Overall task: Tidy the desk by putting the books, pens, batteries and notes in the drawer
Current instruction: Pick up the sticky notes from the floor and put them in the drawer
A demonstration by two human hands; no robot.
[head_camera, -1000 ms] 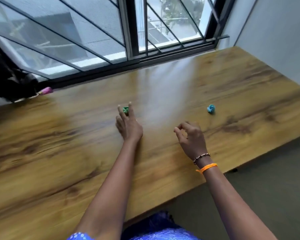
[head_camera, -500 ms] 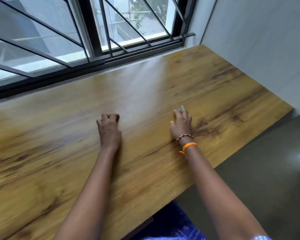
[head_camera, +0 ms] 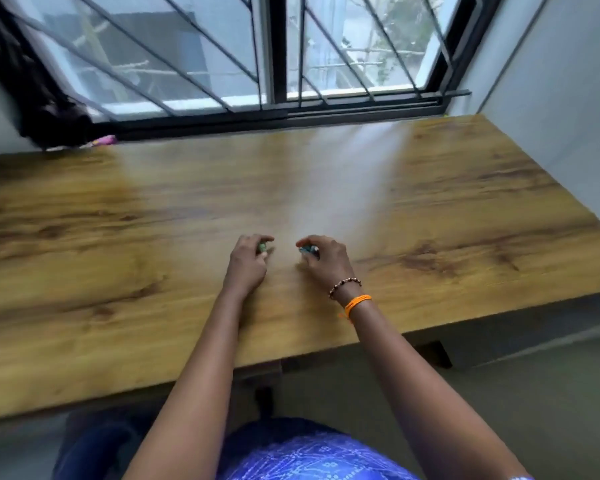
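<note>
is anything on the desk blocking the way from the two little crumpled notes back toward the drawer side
Nothing visible does. The left hand already grips the green note and the right hand the blue note; the desk between them and its near edge is bare. No drawer shows in this view.

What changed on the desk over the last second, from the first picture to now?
The left hand closed on the small green piece, and the right hand reached over and took the small blue piece. Both hands then drew together near the desk's middle. The pink item by the window stayed put.
</note>
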